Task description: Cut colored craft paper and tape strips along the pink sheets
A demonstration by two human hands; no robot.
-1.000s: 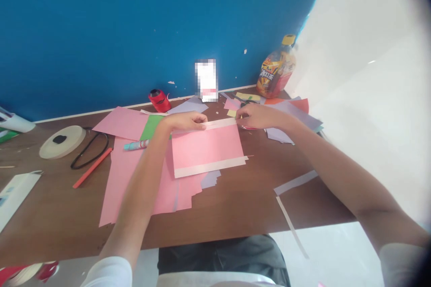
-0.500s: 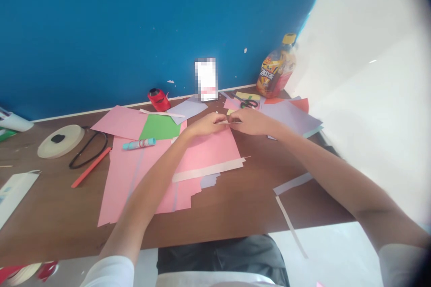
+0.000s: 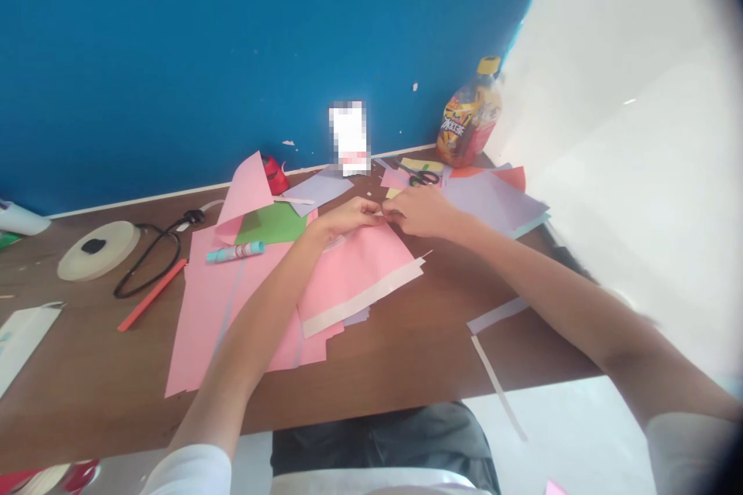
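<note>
Both hands meet at the far edge of a pink sheet of paper (image 3: 363, 267), which has a white strip (image 3: 367, 298) along its near edge. My left hand (image 3: 352, 218) pinches that far edge with bent fingers and thumb. Beside it, almost touching, my right hand (image 3: 422, 210) is closed at the same edge, its fingertips partly hidden. The sheet bulges a little and lies over other pink paper (image 3: 203, 309). Left of my left forearm is a light blue glue stick (image 3: 235, 251). Black-handled scissors (image 3: 423, 176) lie beyond my right hand.
A pink sheet (image 3: 248, 189) curls up over green paper (image 3: 272, 224) and partly hides a red object (image 3: 276, 176). A drink bottle (image 3: 467, 122) stands by the wall, near lilac paper (image 3: 493, 197). Leftward are a black cord (image 3: 149, 271), a red stick (image 3: 152, 295) and a pale disc (image 3: 98, 251).
The pink sheet over the green paper has lifted and curled up. The sheet in my hands has turned slightly, its near right corner rising. The view has shifted a little.
</note>
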